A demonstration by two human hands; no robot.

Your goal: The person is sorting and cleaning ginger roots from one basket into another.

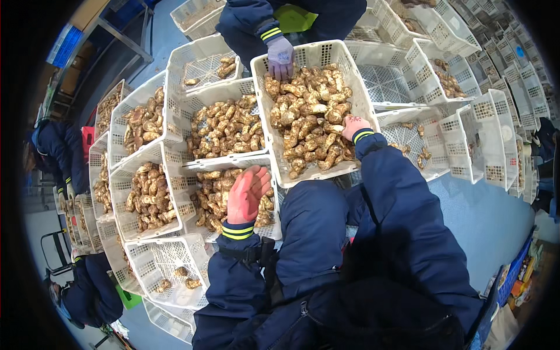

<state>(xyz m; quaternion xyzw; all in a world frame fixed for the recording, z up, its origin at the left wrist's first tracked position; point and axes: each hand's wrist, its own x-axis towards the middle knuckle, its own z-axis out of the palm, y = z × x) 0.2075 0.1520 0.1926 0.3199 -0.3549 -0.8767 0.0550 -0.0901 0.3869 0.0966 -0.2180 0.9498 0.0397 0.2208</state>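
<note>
Mushrooms [309, 125] fill the central crate [357, 79] (right hand [355, 126] at them, grip unclear); left hand [249, 192], open, over another crate [273, 230].

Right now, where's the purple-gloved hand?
In the head view, upper middle: the purple-gloved hand is at the far left corner of the central white crate of mushrooms.

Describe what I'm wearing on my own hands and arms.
Your left hand and right hand wear pink gloves, the right with a red marking. Navy-blue fabric sleeves end in yellow-striped cuffs; a black strap crosses the left sleeve.
</note>
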